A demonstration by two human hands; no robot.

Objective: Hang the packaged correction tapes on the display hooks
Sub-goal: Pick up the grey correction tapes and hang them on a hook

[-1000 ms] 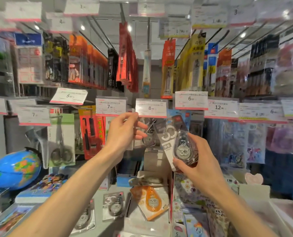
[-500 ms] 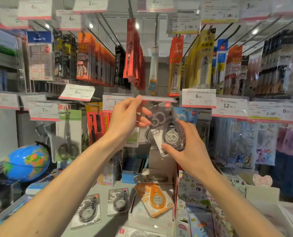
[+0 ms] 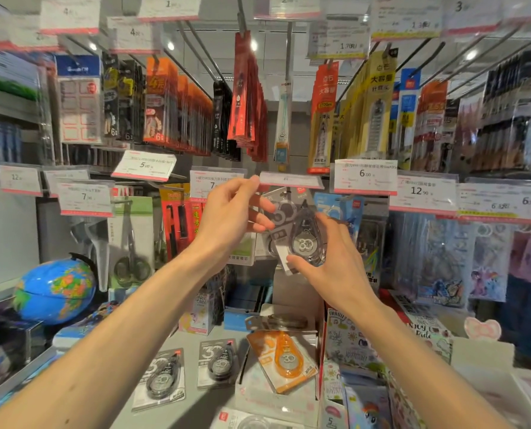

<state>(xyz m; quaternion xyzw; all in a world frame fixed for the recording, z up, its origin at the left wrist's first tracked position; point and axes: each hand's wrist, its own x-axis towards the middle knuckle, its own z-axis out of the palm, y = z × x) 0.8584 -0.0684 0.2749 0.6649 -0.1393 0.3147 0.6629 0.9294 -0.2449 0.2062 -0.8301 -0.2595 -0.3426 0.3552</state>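
My right hand [image 3: 335, 261] grips a grey packaged correction tape [image 3: 304, 239] by its lower edge and holds it up just under a display hook. My left hand [image 3: 230, 218] pinches the hook's price tag [image 3: 290, 180], which is tipped up flat. Other grey packages [image 3: 281, 209] hang on the hook behind the one I hold. Down on the shelf lie two more grey packaged tapes [image 3: 162, 379] [image 3: 216, 368] and an orange one [image 3: 284, 357] on a white box.
A blue globe [image 3: 53, 289] stands at lower left. Hanging scissors [image 3: 131, 243] and red packs [image 3: 177, 218] fill the hooks to the left, blue packs [image 3: 340, 209] to the right. Sticker books [image 3: 354, 345] stand at lower right. Rows of hanging goods and price tags crowd overhead.
My right hand has raised the package from chest height up to the hook. My left hand has tipped the price tag upward and holds it there.
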